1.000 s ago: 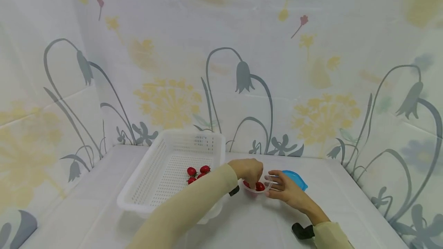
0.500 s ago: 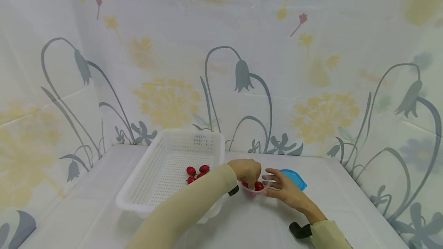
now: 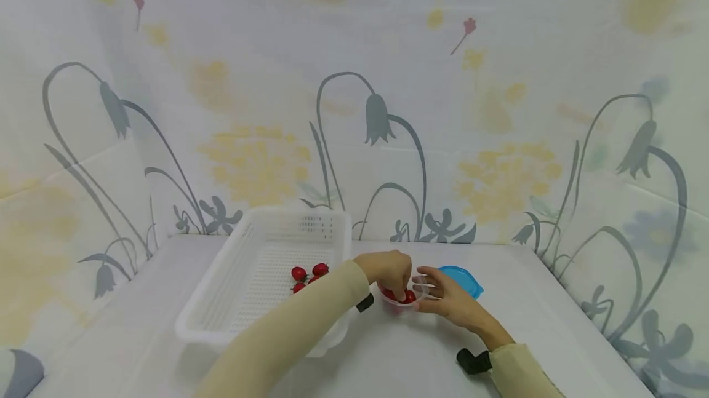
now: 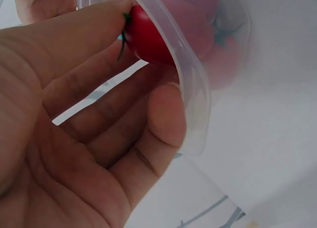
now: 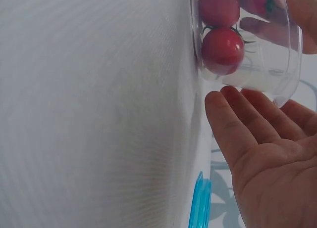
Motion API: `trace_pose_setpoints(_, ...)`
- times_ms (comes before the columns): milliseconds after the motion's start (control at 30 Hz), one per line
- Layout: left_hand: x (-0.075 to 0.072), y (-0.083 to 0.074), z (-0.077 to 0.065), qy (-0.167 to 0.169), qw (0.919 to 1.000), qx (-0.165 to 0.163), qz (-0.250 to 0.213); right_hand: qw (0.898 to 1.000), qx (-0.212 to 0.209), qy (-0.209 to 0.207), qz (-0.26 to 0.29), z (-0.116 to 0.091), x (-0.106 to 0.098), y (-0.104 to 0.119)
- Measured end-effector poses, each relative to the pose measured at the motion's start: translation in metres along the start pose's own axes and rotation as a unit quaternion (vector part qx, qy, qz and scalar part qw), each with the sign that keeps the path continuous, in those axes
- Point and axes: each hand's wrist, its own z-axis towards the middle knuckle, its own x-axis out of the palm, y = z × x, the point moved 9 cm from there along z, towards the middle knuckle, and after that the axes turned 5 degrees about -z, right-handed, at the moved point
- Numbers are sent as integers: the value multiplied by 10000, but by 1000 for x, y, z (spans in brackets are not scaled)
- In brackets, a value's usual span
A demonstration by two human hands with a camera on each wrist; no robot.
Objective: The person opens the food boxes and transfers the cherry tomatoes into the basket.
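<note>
A small clear plastic container [image 3: 400, 307] holding several cherry tomatoes stands on the table, right of the basket. My left hand [image 3: 390, 270] reaches down into it from the left. In the left wrist view its thumb and finger pinch a red cherry tomato [image 4: 148, 39] with a green stem, at the container's rim. My right hand [image 3: 451, 304] is at the container's right side, fingers spread and loosely bent. The right wrist view shows its fingertips right at the container wall, with two tomatoes [image 5: 223, 51] close above them.
A white perforated basket [image 3: 207, 309] stands at the left with several cherry tomatoes [image 3: 299, 274] inside, partly hidden by my left sleeve. Behind my right hand lies a blue lid [image 3: 464, 280]. A flower-patterned cloth [image 3: 343, 158] hangs at the back of the table.
The head view has turned slightly, so everything sits further left in it. My left hand stays down in the container, and my right hand keeps its place beside it.
</note>
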Motion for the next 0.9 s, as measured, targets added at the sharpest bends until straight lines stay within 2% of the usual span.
trace_pose_setpoints(133, 0, -1, 2, -16, 9997, 96, -227, 10000, 17, -20, -50, -1, -2, -1)
trace_pose_setpoints(533, 6, -6, 4, 33, 9989, 323, -328, 9998, 159, -91, -14, 0, -3, -2)
trace_pose_setpoints(700, 7, -5, 4, 238, 9965, 426, -681, 9998, 173, -54, 39, 0, -2, -2)
trace_pose_setpoints(900, 8, -2, 1, 482, 9896, 639, -1195, 9999, 128, -1, 41, 0, -1, -2)
